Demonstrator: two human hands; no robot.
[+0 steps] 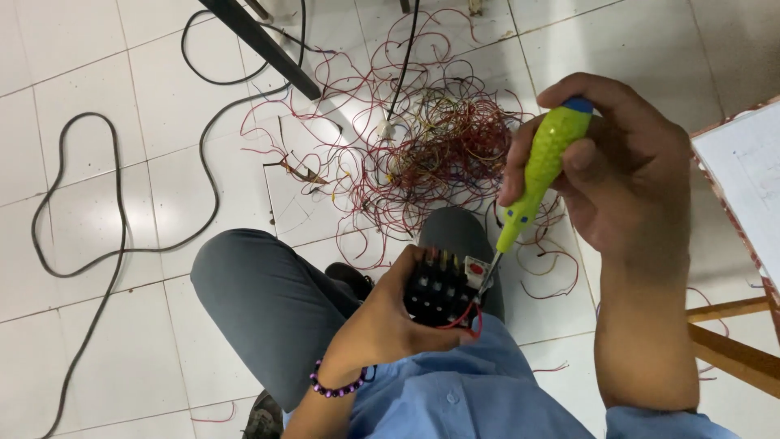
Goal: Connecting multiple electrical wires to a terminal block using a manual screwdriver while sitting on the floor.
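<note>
My left hand (382,321) grips a small black electrical block (439,289) with rows of screw terminals and a red button, held above my lap. A red wire (470,319) loops out of its lower right corner. My right hand (626,175) holds a lime-green screwdriver (540,171) with a blue cap, tilted, its metal tip touching the block's right edge near the red button. A bead bracelet (335,389) circles my left wrist.
A tangle of red and yellow wires (431,154) lies on the white tiled floor ahead of my knees. A black cable (122,219) snakes across the left floor. A dark bar (264,45) slants at the top. A wooden board with paper (743,183) stands at right.
</note>
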